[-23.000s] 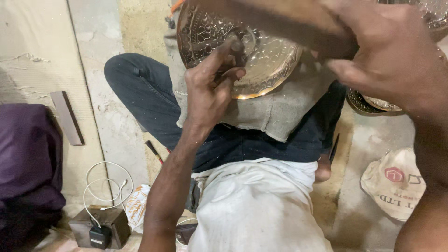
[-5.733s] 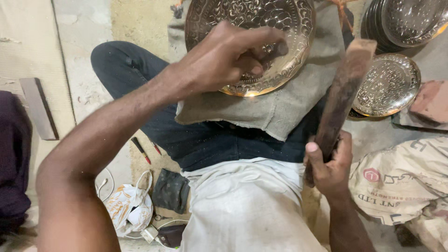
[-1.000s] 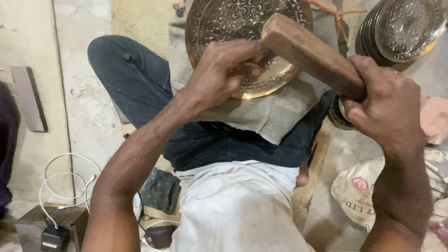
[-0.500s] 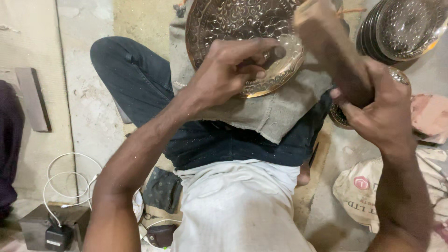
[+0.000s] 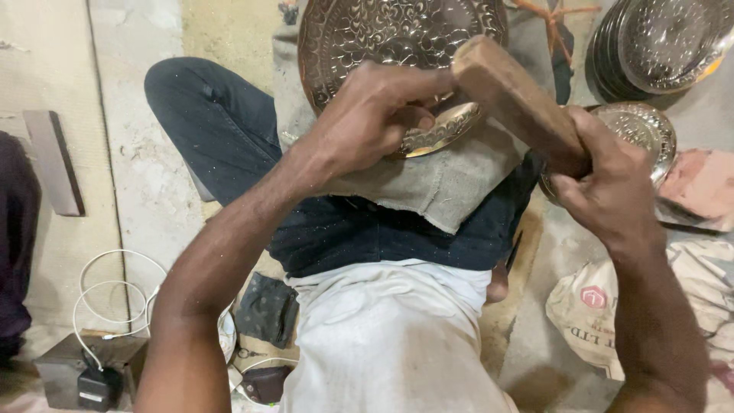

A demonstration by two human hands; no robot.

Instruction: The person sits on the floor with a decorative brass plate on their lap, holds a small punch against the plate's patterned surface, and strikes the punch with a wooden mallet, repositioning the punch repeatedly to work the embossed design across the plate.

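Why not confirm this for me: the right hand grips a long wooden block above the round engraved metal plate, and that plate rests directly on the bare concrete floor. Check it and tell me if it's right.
One detail is wrong. The round engraved metal plate does not rest on the floor; it lies on a grey cloth pad over the person's lap, as the head view shows. The rest holds: the right hand grips the long wooden block above it, while the left hand rests on the plate's edge.

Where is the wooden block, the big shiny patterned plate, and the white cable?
brown wooden block (image 5: 514, 95), head view, middle of its long top face.
large round engraved metal plate (image 5: 382, 34), head view, patterned centre.
white looped cable (image 5: 115, 294), head view, loop on the floor at lower left.
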